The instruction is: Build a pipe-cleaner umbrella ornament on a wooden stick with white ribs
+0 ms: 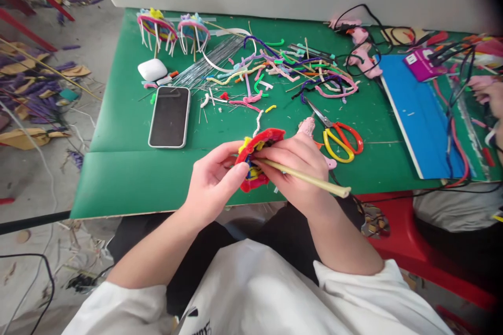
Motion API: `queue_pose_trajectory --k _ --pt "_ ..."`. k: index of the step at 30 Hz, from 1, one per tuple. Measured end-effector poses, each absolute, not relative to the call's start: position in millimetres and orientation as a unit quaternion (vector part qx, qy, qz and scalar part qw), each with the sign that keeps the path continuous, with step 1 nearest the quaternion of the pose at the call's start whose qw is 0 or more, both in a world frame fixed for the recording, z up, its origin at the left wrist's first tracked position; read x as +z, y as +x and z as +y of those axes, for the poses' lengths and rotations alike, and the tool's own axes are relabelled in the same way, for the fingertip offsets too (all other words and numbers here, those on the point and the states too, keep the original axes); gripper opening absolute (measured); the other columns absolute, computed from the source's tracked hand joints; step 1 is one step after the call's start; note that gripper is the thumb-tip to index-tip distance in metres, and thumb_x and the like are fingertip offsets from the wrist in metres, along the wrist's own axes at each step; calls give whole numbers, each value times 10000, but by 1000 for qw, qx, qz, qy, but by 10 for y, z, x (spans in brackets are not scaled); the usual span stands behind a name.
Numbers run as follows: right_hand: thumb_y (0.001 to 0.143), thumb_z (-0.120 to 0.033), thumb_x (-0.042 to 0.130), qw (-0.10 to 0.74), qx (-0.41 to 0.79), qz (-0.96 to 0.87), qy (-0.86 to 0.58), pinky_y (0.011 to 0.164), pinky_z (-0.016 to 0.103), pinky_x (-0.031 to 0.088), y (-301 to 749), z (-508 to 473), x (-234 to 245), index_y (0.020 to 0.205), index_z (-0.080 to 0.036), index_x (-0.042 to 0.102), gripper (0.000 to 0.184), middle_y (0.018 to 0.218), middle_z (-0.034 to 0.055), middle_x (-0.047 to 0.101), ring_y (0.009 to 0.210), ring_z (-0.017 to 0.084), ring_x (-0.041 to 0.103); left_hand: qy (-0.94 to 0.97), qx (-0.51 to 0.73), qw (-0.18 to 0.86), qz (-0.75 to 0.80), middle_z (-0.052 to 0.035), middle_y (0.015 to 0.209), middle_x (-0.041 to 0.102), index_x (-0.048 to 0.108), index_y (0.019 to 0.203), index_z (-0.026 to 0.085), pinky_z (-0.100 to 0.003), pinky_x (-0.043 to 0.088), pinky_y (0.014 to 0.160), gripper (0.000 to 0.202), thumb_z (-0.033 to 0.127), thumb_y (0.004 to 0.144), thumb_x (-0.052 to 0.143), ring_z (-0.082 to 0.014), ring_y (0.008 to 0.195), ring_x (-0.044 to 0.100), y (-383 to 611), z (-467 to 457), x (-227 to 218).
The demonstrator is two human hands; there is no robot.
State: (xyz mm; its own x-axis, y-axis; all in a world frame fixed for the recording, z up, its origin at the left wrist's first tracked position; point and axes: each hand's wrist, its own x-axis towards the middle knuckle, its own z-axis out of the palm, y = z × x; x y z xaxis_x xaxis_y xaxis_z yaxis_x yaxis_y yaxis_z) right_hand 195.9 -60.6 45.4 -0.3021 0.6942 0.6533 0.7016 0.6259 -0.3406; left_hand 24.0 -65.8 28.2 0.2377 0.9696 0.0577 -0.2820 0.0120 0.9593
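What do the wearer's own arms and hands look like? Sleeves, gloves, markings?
Left hand and right hand are ungloved; no rings or watches visible. Loose, short white sleeves leave both forearms uncovered. No markings or cables show on them.

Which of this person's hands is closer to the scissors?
Right. The right hand is just left of the scissors and slightly nearer the body; the left hand is farther off, across the red craft piece.

A red-rimmed disc (261,138) with yellow and blue parts is tipped nearly on edge, 1 pale stick (306,174) slanting from it toward lower right.
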Motion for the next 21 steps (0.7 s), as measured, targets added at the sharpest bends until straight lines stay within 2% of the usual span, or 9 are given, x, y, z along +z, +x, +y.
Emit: queue_pose_trajectory --k 3,5,8,13,21 --pt "867 -178 662 418 -10 -795 -438 729 342 501 1957 -604 446 942 -242 687 101 845 9 718 757 171 616 485 500 623 356 -45 1063 717 685 1122 227 -283 588 732 310 382 860 626 -199 890 693 231 -636 271" --pt "848 -179 686 426 -24 -789 -442 755 344 504 1953 -608 451 961 -232 679 124 854 18 718 779 176 618 473 507 618 370 -59 1093 712 682 1126 212 -307 591 767 332 393 853 633 -220 939 689 230 -628 258" --pt "827 -202 714 437 -42 -771 -462 726 329 510 1930 -621 468 922 -210 679 102 809 34 704 746 175 612 454 530 610 375 -58 1114 706 674 1136 221 -328 591 804 323 381 859 626 -227 974 683 242 -629 240" --pt "825 -197 713 472 -32 -726 -499 732 333 520 1845 -633 462 865 -211 682 52 787 36 698 750 180 628 474 540 606 342 -48 1106 699 636 1199 265 -301 610 715 359 325 846 652 -205 923 689 300 -656 222" --pt "824 -192 707 484 -50 -700 -522 711 321 537 1765 -643 481 844 -219 677 46 762 23 699 736 172 627 494 585 573 293 -19 1220 664 600 1254 303 -272 575 881 419 234 845 657 -177 1079 649 375 -701 185"
